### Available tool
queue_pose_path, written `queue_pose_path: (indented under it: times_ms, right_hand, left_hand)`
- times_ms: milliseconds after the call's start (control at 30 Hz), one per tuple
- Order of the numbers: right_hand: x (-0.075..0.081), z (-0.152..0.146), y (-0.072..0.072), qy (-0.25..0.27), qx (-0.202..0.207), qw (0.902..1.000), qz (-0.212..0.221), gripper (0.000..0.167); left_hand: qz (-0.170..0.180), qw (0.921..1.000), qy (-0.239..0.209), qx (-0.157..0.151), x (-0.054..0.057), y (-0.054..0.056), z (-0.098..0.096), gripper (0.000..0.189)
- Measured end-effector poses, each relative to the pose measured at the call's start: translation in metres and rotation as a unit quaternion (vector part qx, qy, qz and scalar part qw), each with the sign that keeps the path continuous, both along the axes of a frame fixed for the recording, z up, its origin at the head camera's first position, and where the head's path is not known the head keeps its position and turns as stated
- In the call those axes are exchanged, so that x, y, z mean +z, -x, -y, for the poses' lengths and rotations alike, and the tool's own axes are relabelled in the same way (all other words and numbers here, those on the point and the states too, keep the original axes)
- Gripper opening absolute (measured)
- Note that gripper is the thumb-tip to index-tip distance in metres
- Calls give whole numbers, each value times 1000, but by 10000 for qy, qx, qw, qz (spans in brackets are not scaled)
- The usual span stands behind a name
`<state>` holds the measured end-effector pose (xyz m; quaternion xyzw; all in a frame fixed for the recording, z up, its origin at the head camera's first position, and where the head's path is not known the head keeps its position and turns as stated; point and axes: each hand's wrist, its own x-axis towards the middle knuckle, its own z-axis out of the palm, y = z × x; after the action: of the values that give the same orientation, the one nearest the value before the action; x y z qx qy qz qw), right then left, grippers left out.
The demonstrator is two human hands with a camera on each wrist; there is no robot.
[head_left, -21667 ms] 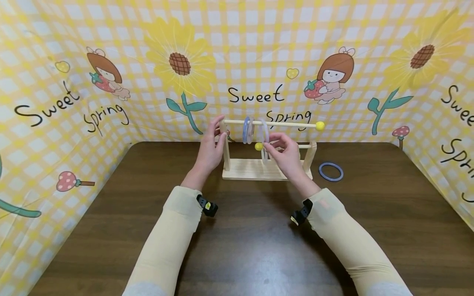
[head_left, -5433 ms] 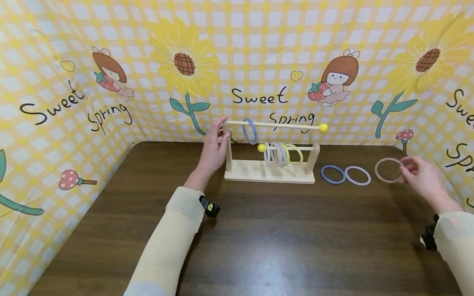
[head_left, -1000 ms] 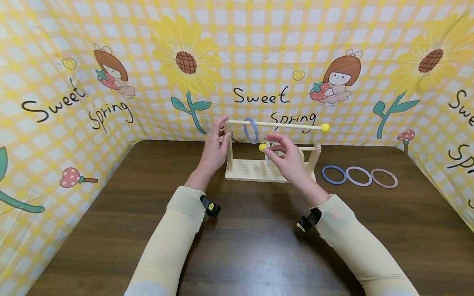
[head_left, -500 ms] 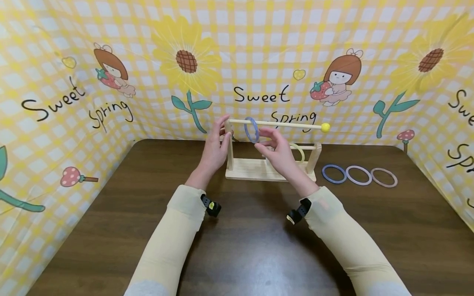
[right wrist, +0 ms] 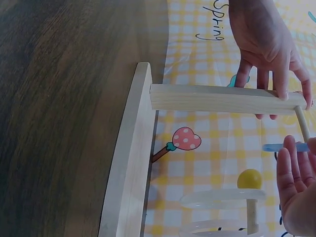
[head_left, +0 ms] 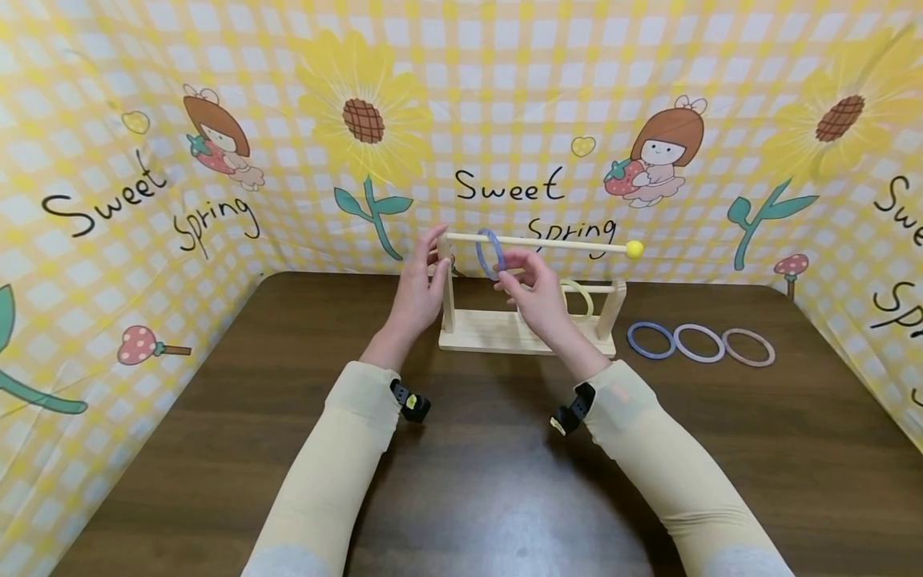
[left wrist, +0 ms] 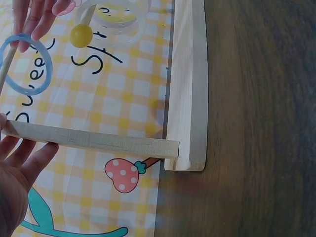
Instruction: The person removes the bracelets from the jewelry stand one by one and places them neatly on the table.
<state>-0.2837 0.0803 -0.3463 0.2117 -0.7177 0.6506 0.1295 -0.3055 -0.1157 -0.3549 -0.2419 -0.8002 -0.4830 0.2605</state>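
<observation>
The right grip [head_left: 537, 300] pinches the blue ring [left wrist: 49, 66] at its ten o'clock, around the upper rod [head_left: 562, 244]. The left grip [head_left: 418, 286] holds the post [left wrist: 94, 138]; if this hold loosens, a sideways pull could tip the stand [head_left: 490, 341].

Head view: right hand [head_left: 539, 296] hides part of the lower rod [head_left: 602, 288] and its yellow ball [right wrist: 249, 178]. Left wrist view: picture's left edge cuts off the left hand [left wrist: 12, 192].

Left hand [head_left: 418, 287] in a grip; right hand [head_left: 537, 296] in a pinch; forearms [head_left: 324, 473] inward
</observation>
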Motion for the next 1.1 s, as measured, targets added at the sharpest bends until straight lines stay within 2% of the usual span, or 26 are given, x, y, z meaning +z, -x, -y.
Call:
queue_pose_path:
  times_ms: [300,567,1100]
  right_hand:
    - [-1,4,-1,138,-24,9999,-43,27]
    - [-1,11,3,-185,-97,9997,-131,22]
    - [0,21,8,-446,-87,9988,-164,29]
  left_hand:
    - [56,10000,-17,3,0,-2,0,47]
    - [64,10000,-43,43,2,-2,-1,46]
    - [-51,10000,38,53,1,-2,0,45]
